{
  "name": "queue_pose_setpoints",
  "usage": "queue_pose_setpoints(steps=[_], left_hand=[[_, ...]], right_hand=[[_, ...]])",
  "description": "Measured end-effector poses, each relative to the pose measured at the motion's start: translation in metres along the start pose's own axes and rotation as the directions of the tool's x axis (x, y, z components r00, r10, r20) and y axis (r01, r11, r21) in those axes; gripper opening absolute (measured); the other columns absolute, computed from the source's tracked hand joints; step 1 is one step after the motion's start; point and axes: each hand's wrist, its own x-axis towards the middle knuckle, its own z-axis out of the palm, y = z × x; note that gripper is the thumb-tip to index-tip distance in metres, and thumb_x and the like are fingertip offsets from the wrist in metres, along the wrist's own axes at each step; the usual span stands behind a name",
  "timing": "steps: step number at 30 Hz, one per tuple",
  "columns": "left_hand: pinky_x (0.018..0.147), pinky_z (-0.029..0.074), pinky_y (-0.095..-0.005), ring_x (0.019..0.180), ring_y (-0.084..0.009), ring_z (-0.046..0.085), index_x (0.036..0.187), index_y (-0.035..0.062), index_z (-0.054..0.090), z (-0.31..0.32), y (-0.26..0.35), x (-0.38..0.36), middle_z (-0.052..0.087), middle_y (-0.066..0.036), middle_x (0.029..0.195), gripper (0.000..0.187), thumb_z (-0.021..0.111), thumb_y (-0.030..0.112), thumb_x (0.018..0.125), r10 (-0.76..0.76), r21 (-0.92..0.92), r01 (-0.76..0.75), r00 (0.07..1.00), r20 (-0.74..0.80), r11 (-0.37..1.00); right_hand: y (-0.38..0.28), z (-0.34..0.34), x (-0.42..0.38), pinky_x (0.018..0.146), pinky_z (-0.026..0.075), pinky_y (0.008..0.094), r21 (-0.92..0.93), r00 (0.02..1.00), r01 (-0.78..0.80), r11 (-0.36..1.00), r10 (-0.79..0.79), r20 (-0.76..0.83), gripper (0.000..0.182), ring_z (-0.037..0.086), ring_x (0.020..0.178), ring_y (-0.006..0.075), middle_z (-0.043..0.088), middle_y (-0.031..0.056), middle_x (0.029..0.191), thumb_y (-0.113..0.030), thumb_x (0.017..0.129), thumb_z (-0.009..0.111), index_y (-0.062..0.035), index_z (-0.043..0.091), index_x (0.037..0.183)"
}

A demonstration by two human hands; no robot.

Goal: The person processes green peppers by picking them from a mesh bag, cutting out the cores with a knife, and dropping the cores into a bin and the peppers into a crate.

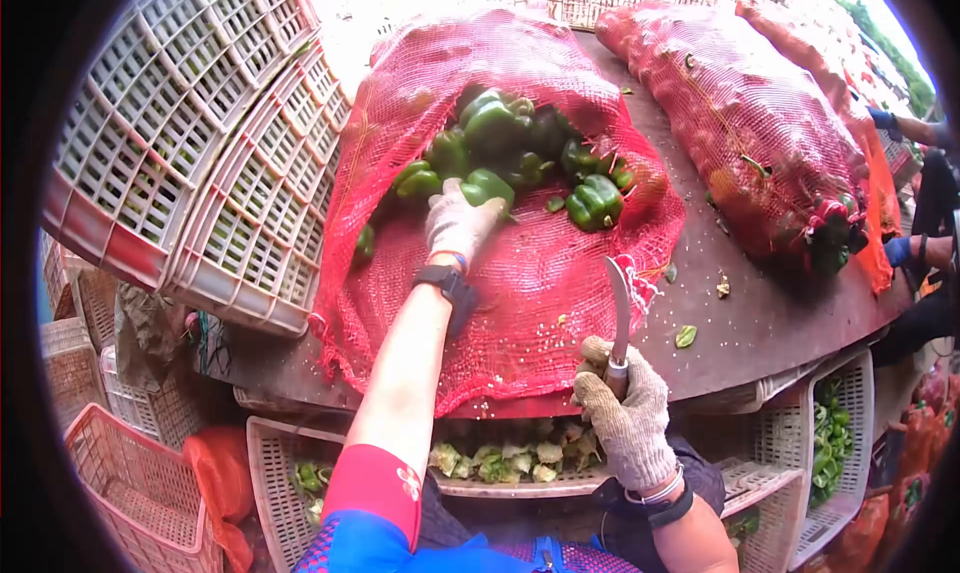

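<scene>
My left hand [463, 221], in a pale glove, reaches into the mouth of an open red mesh sack [520, 303]. Its fingers are closed round a green pepper [487, 190] at the near edge of the pile. More green peppers [492, 123] lie behind it inside the sack, and one pepper [595, 203] sits to the right. My right hand [627, 403], gloved too, is at the table's front edge. It grips the wooden handle of a curved knife [619, 308], whose blade points up and away from me.
Full mesh sacks [740, 133] lie at the right on the table [720, 353]. Stacked plastic crates [140, 123] stand at the left. Below the front edge, a crate [520, 488] holds pepper scraps. Another person's gloved hand [897, 250] shows at the far right.
</scene>
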Motion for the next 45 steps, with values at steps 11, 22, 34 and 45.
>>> queue_pose_setpoints(steps=[11, 22, 34, 45], left_hand=[[0.1, 0.044, -0.0422, 0.114, -0.0361, 0.052, 0.112, 0.0087, 0.056, -0.105, -0.018, -0.042, 0.053, -0.017, 0.12, 0.07, 0.091, 0.014, 0.052, 0.757, 0.127, -0.752, 0.614, -0.221, 0.647], [0.101, 0.042, -0.0436, 0.113, -0.038, 0.051, 0.124, 0.0099, 0.053, -0.067, -0.091, -0.189, 0.049, -0.018, 0.124, 0.076, 0.088, 0.021, 0.057, 0.349, 0.053, -0.347, 0.901, -0.256, 0.936], [0.104, 0.043, -0.0384, 0.12, -0.0308, 0.052, 0.129, 0.0069, 0.054, -0.064, -0.13, -0.206, 0.053, -0.016, 0.127, 0.073, 0.085, 0.012, 0.064, 0.203, -0.385, -0.271, 0.957, -0.209, 0.882], [0.099, 0.045, -0.0404, 0.112, -0.0331, 0.054, 0.123, 0.0078, 0.057, -0.062, -0.127, -0.2, 0.056, -0.016, 0.118, 0.066, 0.085, 0.011, 0.062, 0.188, -0.381, -0.28, 0.947, -0.261, 0.881]], right_hand=[[0.024, 0.018, 0.013, 0.074, 0.052, 0.0368, -0.249, 0.991, 0.13, 0.96, -0.123, 0.041, 0.032, 0.066, 0.079, 0.0253, 0.067, 0.0143, 0.086, -0.023, 0.082, 0.072, -0.0033, 0.061, 0.105], [0.04, 0.055, -0.002, 0.061, 0.052, 0.0333, -0.228, 0.962, 0.262, 0.938, -0.237, 0.133, 0.027, 0.065, 0.065, 0.0185, 0.065, 0.0103, 0.076, -0.023, 0.087, 0.068, -0.0032, 0.06, 0.103], [0.037, 0.108, -0.021, 0.07, 0.05, 0.0499, -0.673, 0.902, 0.413, 0.614, -0.172, 0.397, 0.028, 0.064, 0.083, 0.0419, 0.066, 0.0215, 0.085, -0.024, 0.087, 0.065, -0.0027, 0.054, 0.1], [0.064, 0.073, -0.049, 0.07, 0.05, 0.0501, -0.776, 0.928, 0.367, 0.513, -0.15, 0.34, 0.022, 0.063, 0.081, 0.0426, 0.064, 0.0222, 0.08, -0.022, 0.086, 0.063, -0.0051, 0.055, 0.096]])
